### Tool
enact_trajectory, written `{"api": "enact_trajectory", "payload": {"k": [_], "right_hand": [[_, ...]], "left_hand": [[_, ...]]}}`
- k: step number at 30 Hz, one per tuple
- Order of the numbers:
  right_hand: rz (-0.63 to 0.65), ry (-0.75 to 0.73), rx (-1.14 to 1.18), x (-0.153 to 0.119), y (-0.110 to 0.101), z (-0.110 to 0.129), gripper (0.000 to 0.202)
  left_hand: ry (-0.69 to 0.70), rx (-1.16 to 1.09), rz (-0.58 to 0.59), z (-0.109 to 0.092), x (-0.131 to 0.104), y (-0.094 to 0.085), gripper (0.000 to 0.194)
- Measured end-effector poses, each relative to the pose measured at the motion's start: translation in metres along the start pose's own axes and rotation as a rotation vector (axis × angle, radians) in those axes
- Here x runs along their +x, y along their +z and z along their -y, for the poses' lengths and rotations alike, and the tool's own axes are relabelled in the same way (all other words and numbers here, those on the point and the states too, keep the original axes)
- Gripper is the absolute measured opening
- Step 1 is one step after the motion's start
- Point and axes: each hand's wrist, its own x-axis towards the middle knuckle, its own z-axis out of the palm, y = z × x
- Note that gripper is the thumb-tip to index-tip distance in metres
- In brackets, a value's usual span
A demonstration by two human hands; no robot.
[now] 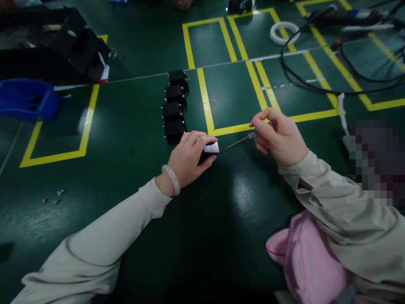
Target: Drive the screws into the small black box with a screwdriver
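Observation:
My left hand [192,156] is wrapped round a small black block with a silvery-white face [211,147], held low over the green table [202,236]. A screwdriver [236,143] with a clear purplish handle is pinched in my right hand [280,135]. Its thin shaft points left, and the tip meets or nearly meets the right end of the block. Just beyond my left hand, several black blocks [172,111] with shiny screws at their sides stand in a column. My left fingers partly cover the held block.
A blue bin [28,99] and black trays [41,50] are at the left. Loose screws [60,193] lie at the lower left. Black cable [303,80] and a white tape roll [284,33] are at the upper right, a pink cloth item [310,261] at the lower right.

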Motion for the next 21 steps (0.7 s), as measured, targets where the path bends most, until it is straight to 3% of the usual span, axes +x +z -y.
{"api": "enact_trajectory", "payload": {"k": [21], "right_hand": [[-0.010,0.001,0.021,0.0017,-0.0005,-0.0025,0.024]], "left_hand": [[0.033,0.018,-0.018,0.0016,-0.0004,0.0013,0.034]]}}
